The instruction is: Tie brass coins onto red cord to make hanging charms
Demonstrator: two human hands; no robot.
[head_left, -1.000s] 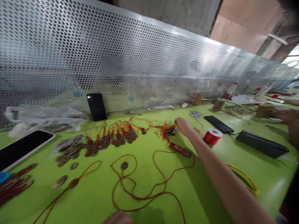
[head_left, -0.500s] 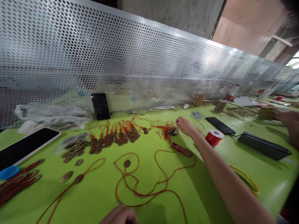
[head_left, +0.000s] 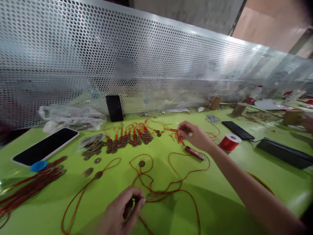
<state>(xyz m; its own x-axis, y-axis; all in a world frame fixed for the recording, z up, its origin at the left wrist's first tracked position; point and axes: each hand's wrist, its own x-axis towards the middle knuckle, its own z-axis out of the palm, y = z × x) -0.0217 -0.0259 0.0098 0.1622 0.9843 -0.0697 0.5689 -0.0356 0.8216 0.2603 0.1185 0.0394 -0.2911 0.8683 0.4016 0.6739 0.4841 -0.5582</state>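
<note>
My left hand (head_left: 123,210) is low in the middle, thumb and forefinger pinched on an orange-red cord (head_left: 166,193) that loops loosely over the table. A round coin with a hole (head_left: 142,163) lies within one of its loops. Farther out, my right hand (head_left: 193,134) bends its fingers down over a bundle of short red strings (head_left: 179,139); its fingertips are pressed together and what they grip is hidden. Just below that hand lies a dark red lighter (head_left: 194,153). Another coin, strung on a looped cord (head_left: 98,175), rests left of centre.
Rows of coins with red strings (head_left: 129,140) lie behind, beside loose coins (head_left: 91,147). Phones lie flat left (head_left: 46,147) and right (head_left: 237,130); another phone (head_left: 114,108) stands against the perforated metal screen (head_left: 158,65). A red thread spool (head_left: 230,142) stands right. A co-worker's hand (head_left: 306,121) shows far right.
My left hand has come up farther into view and pinches the cord. My right hand has shifted over the string bundle, covering the dark beaded clump. The camera view has turned slightly left.
</note>
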